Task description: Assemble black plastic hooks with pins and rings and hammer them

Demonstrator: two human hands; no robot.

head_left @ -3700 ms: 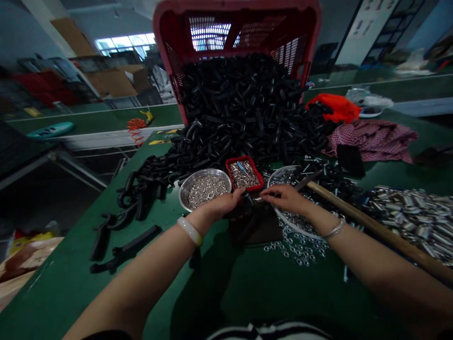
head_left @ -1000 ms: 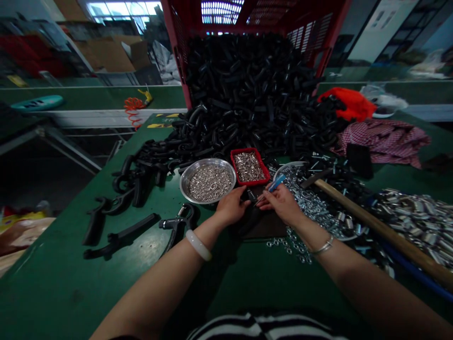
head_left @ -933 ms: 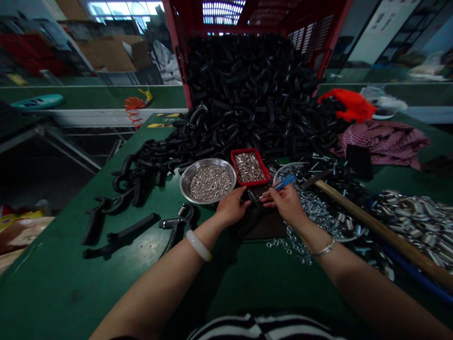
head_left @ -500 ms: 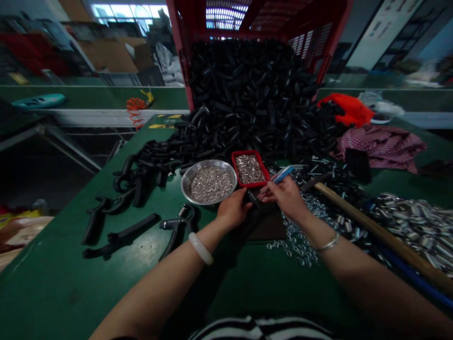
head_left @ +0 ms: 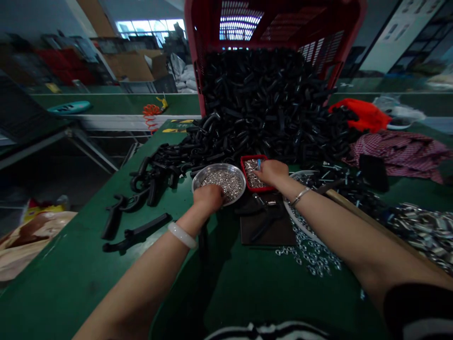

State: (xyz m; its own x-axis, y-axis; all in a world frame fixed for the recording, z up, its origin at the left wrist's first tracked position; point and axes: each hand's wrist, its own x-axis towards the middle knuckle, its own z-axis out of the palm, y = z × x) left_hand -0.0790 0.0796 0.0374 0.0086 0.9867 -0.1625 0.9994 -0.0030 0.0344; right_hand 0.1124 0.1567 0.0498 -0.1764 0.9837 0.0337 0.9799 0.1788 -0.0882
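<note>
My left hand (head_left: 209, 197) reaches into the round metal bowl (head_left: 242, 188) of small silver parts, its fingers curled down among them. At the red tray (head_left: 243, 165) of small metal pins, my right hand (head_left: 274, 173) has its fingertips in the pins, with a bit of something blue showing at the fingers. What either hand pinches is hidden. Between and below the hands, a black part with a spring (head_left: 272, 203) lies on a dark square plate (head_left: 247, 233).
Behind stands a red crate (head_left: 195, 61) spilling black plastic parts (head_left: 262, 108). On the left lie several loose black parts (head_left: 141, 231). Silver nuts (head_left: 314, 259), a wooden handle (head_left: 348, 203), metal pieces (head_left: 421, 229) and a checked cloth (head_left: 399, 151) are on the right.
My left hand has let go of the black part and moved left into the bowl. My right hand has moved up to the red tray. The black part with the spring now lies on the plate.
</note>
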